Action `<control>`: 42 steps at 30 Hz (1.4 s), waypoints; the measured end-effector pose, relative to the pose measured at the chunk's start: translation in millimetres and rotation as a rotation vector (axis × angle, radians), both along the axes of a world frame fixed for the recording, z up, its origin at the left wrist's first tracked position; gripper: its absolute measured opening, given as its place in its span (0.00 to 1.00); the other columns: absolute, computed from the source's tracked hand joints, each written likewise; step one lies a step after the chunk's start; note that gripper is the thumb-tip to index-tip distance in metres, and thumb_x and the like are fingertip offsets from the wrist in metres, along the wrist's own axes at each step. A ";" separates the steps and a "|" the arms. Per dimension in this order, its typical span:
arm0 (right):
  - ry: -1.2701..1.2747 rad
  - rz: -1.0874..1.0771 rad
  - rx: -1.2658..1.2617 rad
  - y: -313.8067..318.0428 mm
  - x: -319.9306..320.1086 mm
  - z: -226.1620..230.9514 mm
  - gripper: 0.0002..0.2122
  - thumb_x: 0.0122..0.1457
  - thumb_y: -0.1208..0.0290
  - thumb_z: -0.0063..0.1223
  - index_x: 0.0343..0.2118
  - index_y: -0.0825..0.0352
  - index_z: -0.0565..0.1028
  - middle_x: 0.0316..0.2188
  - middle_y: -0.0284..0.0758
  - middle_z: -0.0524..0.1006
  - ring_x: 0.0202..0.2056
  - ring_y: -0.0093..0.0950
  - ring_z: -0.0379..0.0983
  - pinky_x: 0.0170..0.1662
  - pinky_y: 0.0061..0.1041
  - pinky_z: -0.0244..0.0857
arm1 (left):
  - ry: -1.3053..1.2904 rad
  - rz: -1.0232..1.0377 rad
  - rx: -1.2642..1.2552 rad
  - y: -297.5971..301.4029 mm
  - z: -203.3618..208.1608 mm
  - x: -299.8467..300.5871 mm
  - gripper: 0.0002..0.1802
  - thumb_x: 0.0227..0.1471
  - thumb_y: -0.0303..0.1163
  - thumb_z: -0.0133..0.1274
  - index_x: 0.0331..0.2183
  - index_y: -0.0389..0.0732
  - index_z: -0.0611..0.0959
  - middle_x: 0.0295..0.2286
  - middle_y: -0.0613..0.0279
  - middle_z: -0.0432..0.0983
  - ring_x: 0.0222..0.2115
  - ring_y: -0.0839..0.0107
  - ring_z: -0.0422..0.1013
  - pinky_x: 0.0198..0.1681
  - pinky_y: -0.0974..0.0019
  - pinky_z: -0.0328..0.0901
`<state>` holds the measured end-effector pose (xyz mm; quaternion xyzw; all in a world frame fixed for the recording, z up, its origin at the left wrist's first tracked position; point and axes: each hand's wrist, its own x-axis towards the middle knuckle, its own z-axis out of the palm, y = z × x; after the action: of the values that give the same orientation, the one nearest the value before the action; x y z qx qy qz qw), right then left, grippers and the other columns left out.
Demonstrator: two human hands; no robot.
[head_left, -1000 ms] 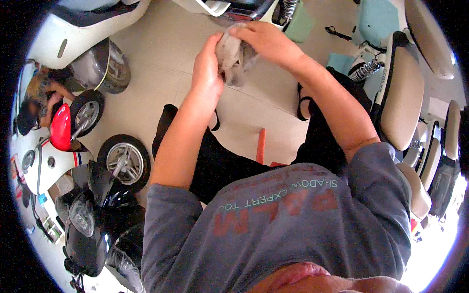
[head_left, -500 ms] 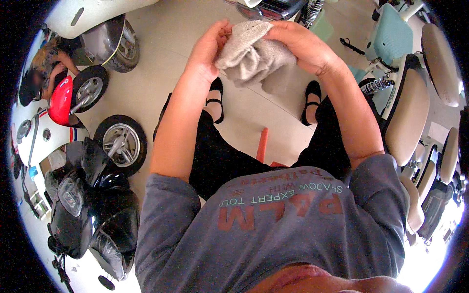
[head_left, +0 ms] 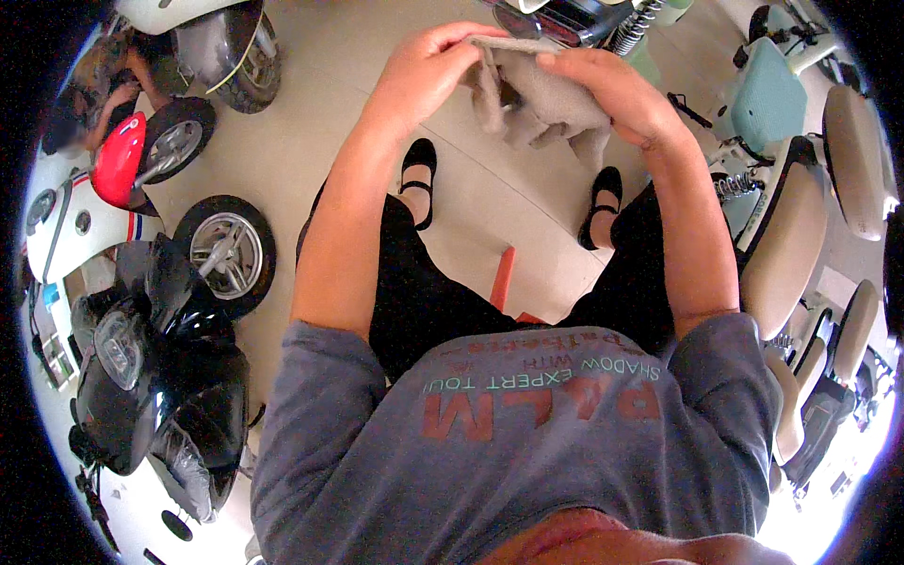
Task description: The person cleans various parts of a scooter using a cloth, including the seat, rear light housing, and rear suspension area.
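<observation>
A greyish-beige cloth (head_left: 556,99) hangs in loose folds above the floor, between my two hands. My left hand (head_left: 428,73) pinches its upper left edge, and those fingertips are partly behind the fabric. On the other side my right hand (head_left: 612,87) grips the cloth with the thumb lying on top. The rest of the right fingers are hidden beneath it. The cloth's lower edge dangles free near my right wrist.
Just beyond the cloth is a scooter's dark rear part (head_left: 565,21). Tan scooter seats (head_left: 789,245) line the right. At left lie a loose wheel (head_left: 229,256) and black body panels (head_left: 188,377); a person (head_left: 104,89) crouches behind the red mudguard (head_left: 120,162). A red bar (head_left: 505,276) shows between my legs.
The bunched cloth has been spread wider and its upper edge drawn out between my hands. Both hands have moved a little to the right, and the view has shifted slightly.
</observation>
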<state>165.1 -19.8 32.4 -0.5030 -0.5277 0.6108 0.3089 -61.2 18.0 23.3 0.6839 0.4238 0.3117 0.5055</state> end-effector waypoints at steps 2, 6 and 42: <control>-0.111 0.112 0.033 0.8 2.0 1.3 0.20 0.56 0.54 0.53 0.40 0.68 0.78 0.31 0.33 0.79 0.29 0.22 0.73 0.28 0.22 0.69 | 0.037 0.051 0.035 7.9 -4.4 -8.2 0.16 0.52 0.30 0.46 0.42 0.38 0.82 0.33 0.67 0.78 0.37 0.76 0.70 0.45 0.71 0.63; -0.437 0.333 0.141 4.1 7.0 -7.8 0.20 0.53 0.54 0.56 0.39 0.67 0.77 0.26 0.36 0.78 0.29 0.26 0.74 0.34 0.28 0.68 | -0.224 0.114 -0.104 8.7 4.9 -15.9 0.11 0.48 0.33 0.51 0.33 0.41 0.84 0.24 0.72 0.73 0.27 0.82 0.65 0.32 0.74 0.60; -0.195 -0.239 0.259 22.1 72.6 31.5 0.09 0.58 0.61 0.54 0.31 0.62 0.76 0.26 0.21 0.71 0.31 0.14 0.64 0.37 0.16 0.57 | -0.419 0.361 -0.149 31.1 6.4 -59.7 0.10 0.53 0.37 0.53 0.34 0.42 0.83 0.27 0.74 0.75 0.28 0.82 0.65 0.35 0.75 0.60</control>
<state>237.7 2.3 63.9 -0.5748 -0.5657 0.4454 0.3889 -120.9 49.1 29.7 0.4790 0.4467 0.4994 0.5671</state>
